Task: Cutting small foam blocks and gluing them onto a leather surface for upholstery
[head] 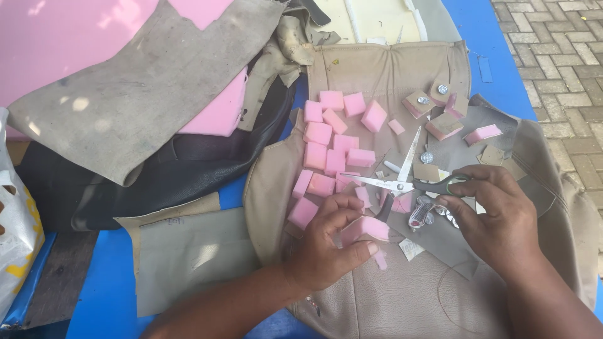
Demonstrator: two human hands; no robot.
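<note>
Pinching a pink foam piece point(364, 229) in left hand point(326, 248), fingers clamped on it over the beige seat cover point(377, 295); right hand point(493, 213) gripping open scissors point(402, 179). Soft, light, squashy — best held by the edges.

scissors point(408, 179) handles hidden under right hand point(496, 216); white bag point(16, 232) at nine o'clock cut off by edge.

Bright even daylight, dappled sun spots far left of both grips, soft shadows beneath them, sharp focus, slight edge distortion.
</note>
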